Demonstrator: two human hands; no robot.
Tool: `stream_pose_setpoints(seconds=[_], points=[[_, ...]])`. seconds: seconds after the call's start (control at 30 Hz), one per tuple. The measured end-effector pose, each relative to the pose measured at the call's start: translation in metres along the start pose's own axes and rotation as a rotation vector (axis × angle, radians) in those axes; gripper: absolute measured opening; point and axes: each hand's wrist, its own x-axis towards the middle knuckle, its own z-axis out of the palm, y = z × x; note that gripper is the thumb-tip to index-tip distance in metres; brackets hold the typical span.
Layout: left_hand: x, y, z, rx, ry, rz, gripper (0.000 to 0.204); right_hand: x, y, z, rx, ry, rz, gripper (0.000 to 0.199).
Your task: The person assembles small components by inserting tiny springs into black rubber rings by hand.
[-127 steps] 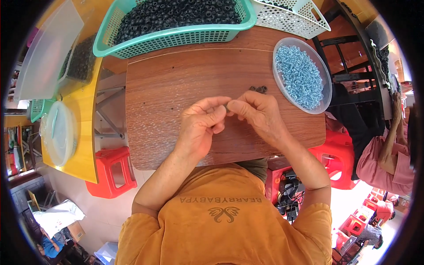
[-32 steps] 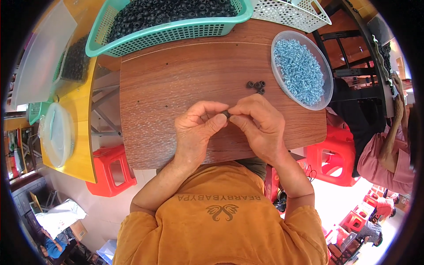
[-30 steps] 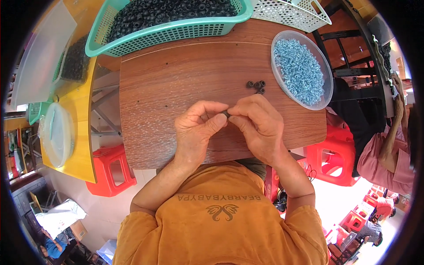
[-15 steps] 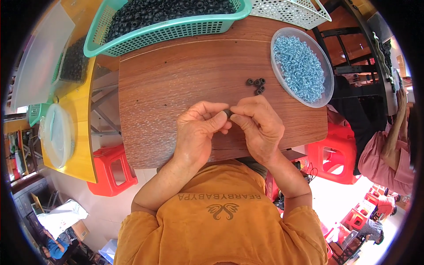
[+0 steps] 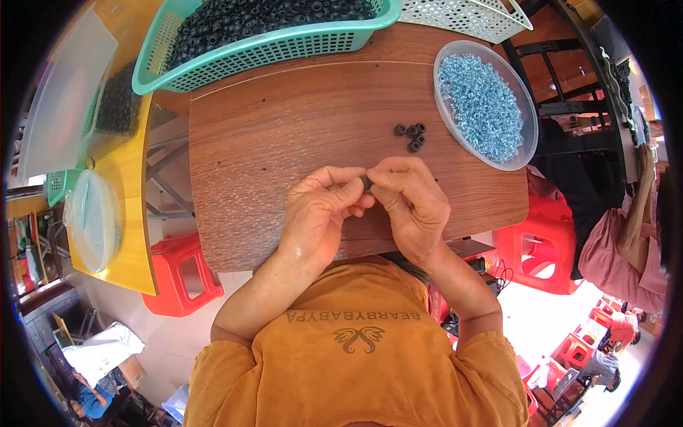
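Over the near part of the brown wooden table (image 5: 306, 121), my two hands meet fingertip to fingertip. My left hand (image 5: 320, 203) is closed in a pinch on a small black ring-shaped part (image 5: 367, 183). My right hand (image 5: 413, 203) pinches the same part from the other side; its fingers hide much of it. Beyond my right hand lies a small cluster of several black ring parts (image 5: 414, 146) with holes through them. Farther right stands a round clear tub (image 5: 528, 153) full of small shiny blue pieces (image 5: 484, 107).
A green perforated basket (image 5: 284, 50) heaped with black parts stands at the far left, a white basket (image 5: 462, 18) beside it. Red stools (image 5: 181, 277) flank the table. A yellow table (image 5: 135, 213) with a round clear lid (image 5: 92, 220) is at left. Another person's arm (image 5: 633, 228) shows at right.
My right hand has shifted slightly left and turned a little around the black part. My left hand stays nearly in place. The view has moved slightly.
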Motion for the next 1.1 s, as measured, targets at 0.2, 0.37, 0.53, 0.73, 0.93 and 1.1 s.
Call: stream_pose_setpoints(seconds=[0.2,0.37,0.53,0.73,0.93,1.1], points=[[0.000,0.001,0.000,0.013,-0.017,-0.014,0.012,-0.001,-0.004,0.002,0.158,0.035,0.125,0.024],[0.001,0.002,0.001,0.042,0.016,0.005,0.012,0.002,-0.006,0.001,-0.021,0.022,0.017,0.029],[0.000,0.000,0.001,0.017,0.050,0.046,0.010,0.005,-0.008,0.001,-0.097,0.010,-0.080,0.037],[-0.006,0.005,0.020,0.005,0.105,0.074,0.020,0.006,-0.011,0.001,-0.134,0.020,-0.103,0.041],[-0.007,0.003,0.016,0.119,0.066,0.193,0.022,0.006,-0.012,0.000,-0.204,0.013,-0.155,0.040],[-0.008,0.002,0.017,0.129,0.109,0.227,0.019,0.007,-0.011,0.002,-0.249,0.019,-0.204,0.038]])
